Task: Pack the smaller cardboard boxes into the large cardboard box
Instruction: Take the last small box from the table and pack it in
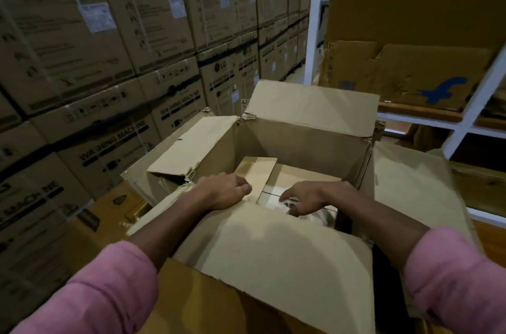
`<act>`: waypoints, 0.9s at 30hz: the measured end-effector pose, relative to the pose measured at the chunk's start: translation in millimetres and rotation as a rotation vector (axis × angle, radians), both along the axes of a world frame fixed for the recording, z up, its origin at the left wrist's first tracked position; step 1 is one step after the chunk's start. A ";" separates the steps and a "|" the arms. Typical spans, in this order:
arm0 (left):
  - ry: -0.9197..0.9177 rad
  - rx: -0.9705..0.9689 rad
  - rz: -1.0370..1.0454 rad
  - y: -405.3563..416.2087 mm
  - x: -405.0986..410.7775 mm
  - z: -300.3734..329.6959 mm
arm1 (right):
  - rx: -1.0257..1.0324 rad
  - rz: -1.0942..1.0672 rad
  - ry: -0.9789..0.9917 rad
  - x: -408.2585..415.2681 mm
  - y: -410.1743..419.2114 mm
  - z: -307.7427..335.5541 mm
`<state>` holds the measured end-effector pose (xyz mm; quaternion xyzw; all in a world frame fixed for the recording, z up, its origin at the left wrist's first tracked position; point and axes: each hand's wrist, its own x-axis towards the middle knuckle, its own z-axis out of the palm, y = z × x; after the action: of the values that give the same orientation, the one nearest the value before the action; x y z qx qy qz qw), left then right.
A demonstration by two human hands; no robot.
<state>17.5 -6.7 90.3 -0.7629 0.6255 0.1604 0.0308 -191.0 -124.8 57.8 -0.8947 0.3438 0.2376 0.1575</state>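
The large cardboard box point(306, 142) stands open in front of me, its four flaps spread outward. Inside it lie smaller cardboard boxes point(295, 180), light brown, flat at the bottom. My left hand point(224, 192) reaches in over the near flap, its fingers curled round the near edge of a small box point(256, 172). My right hand point(306, 198) is inside the box too, its fingers spread and pointing down onto a small box with shiny tape point(276, 198). The near flap point(268, 246) hides the near part of the box's inside.
A wall of stacked washing-machine cartons point(109, 73) fills the left and back. At the right, a white shelf frame point(471, 114) holds a worn cardboard box with a blue mark point(405, 76). Another brown box point(109, 207) sits low at the left.
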 end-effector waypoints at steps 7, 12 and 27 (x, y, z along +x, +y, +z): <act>0.062 0.033 -0.252 -43.2 -20.8 2.2 | -0.030 0.028 0.046 -4.9 -7.0 -16.6; 0.101 0.224 -0.440 -68.3 -58.9 -14.6 | -0.038 -0.047 0.050 -9.4 -3.0 -21.8; -0.585 0.035 -0.236 -63.2 14.4 -19.9 | -0.145 0.000 0.001 -6.0 -9.8 -31.4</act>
<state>31.9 -69.9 70.4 -0.6982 0.6716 -0.0597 0.2407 -197.1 -134.6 26.4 -0.9036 0.3602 0.2127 0.0922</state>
